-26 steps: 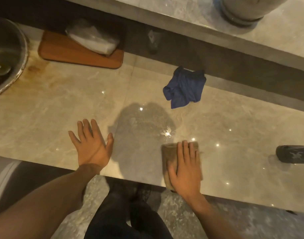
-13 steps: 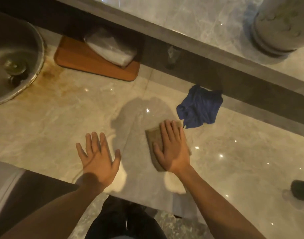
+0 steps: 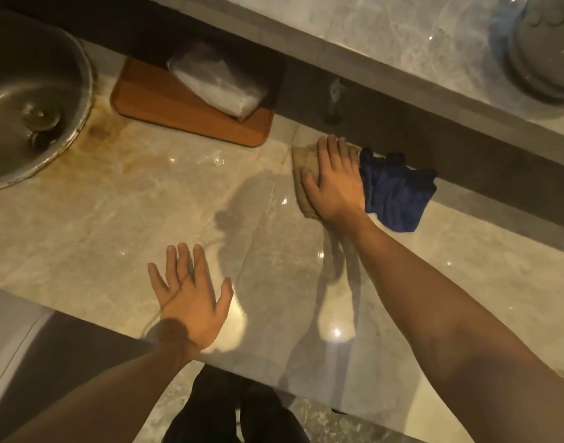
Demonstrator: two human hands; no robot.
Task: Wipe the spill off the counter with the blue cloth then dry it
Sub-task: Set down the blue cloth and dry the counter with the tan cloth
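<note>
My right hand [image 3: 335, 180] presses flat on a folded tan cloth [image 3: 303, 174] at the back of the marble counter [image 3: 146, 225]. The crumpled blue cloth [image 3: 399, 195] lies right beside that hand, against the dark back ledge, touching the tan cloth's edge. My left hand [image 3: 189, 295] rests palm down with spread fingers near the counter's front edge and holds nothing. The counter surface between the hands shines; I cannot make out any liquid.
A steel sink [image 3: 28, 103] sits at the left with a rusty stain around its rim. A wooden tray [image 3: 165, 107] with a plastic-wrapped white pack [image 3: 220, 81] stands behind. A raised marble shelf carries a grey pot [image 3: 546, 55].
My right hand has slid the tan cloth away from the front edge to the back of the counter, up against the blue cloth. The left hand has stayed flat on the counter.
</note>
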